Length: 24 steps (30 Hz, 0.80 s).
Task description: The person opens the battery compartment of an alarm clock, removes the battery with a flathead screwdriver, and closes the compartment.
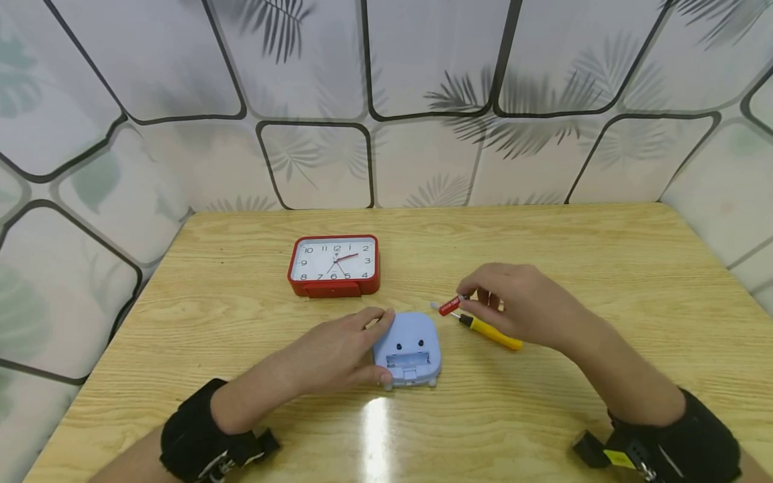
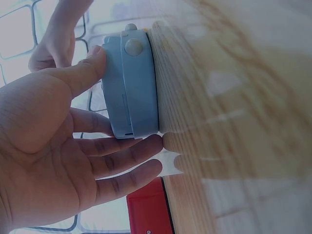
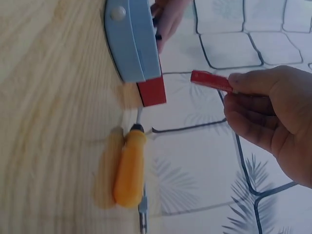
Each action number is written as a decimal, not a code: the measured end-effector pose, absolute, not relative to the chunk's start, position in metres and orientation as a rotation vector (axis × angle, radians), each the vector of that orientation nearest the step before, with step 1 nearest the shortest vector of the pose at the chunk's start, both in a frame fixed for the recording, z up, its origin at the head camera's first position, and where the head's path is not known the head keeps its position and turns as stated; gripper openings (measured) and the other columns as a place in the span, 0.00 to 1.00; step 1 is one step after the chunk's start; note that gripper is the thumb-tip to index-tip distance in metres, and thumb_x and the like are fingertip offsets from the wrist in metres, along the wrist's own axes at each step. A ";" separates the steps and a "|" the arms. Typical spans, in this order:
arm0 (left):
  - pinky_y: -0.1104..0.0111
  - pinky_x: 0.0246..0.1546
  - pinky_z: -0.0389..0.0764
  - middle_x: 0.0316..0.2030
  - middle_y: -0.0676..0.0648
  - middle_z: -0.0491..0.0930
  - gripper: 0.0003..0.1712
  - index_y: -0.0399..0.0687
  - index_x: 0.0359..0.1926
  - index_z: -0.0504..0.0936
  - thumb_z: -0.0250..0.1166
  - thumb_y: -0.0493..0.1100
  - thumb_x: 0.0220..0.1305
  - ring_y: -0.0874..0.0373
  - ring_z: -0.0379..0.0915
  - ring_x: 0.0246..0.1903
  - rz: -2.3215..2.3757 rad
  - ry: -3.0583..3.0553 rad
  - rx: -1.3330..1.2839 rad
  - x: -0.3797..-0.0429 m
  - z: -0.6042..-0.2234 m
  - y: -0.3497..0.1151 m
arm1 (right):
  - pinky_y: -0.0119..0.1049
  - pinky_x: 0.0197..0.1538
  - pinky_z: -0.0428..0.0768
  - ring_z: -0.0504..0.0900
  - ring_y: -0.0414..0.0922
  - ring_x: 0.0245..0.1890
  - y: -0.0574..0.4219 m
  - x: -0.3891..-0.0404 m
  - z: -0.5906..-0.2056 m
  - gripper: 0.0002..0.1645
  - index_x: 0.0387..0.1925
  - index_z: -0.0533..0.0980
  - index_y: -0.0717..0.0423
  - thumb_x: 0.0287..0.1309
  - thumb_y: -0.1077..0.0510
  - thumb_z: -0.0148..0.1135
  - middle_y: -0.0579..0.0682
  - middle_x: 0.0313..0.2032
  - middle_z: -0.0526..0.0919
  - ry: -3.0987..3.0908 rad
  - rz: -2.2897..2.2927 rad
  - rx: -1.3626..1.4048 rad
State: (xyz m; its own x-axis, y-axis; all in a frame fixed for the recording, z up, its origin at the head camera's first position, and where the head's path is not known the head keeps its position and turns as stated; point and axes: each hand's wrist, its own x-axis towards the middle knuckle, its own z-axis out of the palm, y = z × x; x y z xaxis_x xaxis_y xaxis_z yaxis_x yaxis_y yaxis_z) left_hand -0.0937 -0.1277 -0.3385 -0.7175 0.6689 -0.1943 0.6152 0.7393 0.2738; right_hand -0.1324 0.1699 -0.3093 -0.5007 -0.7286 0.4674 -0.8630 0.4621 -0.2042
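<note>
A light blue alarm clock lies on its front on the table, its back with two dark knobs and an uncovered battery compartment facing up. My left hand holds it by the left side, thumb at the lower edge and fingers at the upper one. In the left wrist view the thumb presses the clock's casing. Between thumb and fingertips my right hand pinches a red battery, raised to the right of the clock. In the right wrist view the battery points toward the clock's side.
A yellow-handled screwdriver lies under the right hand, its shaft partly hidden by the battery. Behind the blue clock stands a red rectangular alarm clock. A patterned wall borders the back of the wooden table.
</note>
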 end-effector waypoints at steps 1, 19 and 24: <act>0.55 0.65 0.73 0.71 0.39 0.64 0.52 0.40 0.76 0.59 0.62 0.68 0.63 0.47 0.66 0.68 0.276 2.662 1.007 -0.094 -0.338 -0.128 | 0.25 0.26 0.77 0.77 0.33 0.25 0.172 -0.135 -0.310 0.13 0.36 0.82 0.56 0.66 0.49 0.64 0.45 0.30 0.84 -2.380 0.579 1.333; 0.56 0.65 0.72 0.72 0.39 0.64 0.52 0.40 0.76 0.58 0.61 0.68 0.63 0.47 0.66 0.68 0.276 2.659 1.019 -0.094 -0.338 -0.128 | 0.37 0.36 0.83 0.84 0.41 0.30 0.187 -0.161 -0.335 0.08 0.36 0.85 0.56 0.53 0.64 0.74 0.46 0.34 0.87 -2.777 0.400 1.066; 0.56 0.65 0.73 0.72 0.39 0.64 0.52 0.40 0.76 0.58 0.62 0.68 0.63 0.47 0.67 0.68 0.277 2.662 1.021 -0.094 -0.338 -0.128 | 0.38 0.38 0.84 0.84 0.42 0.32 0.186 -0.162 -0.338 0.07 0.38 0.85 0.56 0.55 0.64 0.73 0.46 0.35 0.87 -2.835 0.388 1.066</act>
State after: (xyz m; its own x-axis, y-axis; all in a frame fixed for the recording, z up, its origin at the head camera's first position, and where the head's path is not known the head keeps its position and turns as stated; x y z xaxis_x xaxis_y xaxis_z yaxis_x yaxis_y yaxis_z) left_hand -0.0936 -0.1279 -0.3384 -0.7124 0.6764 -0.1867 0.6235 0.7323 0.2738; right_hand -0.1617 0.1863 -0.3383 -0.7529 -0.6357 0.1701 -0.6581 0.7246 -0.2048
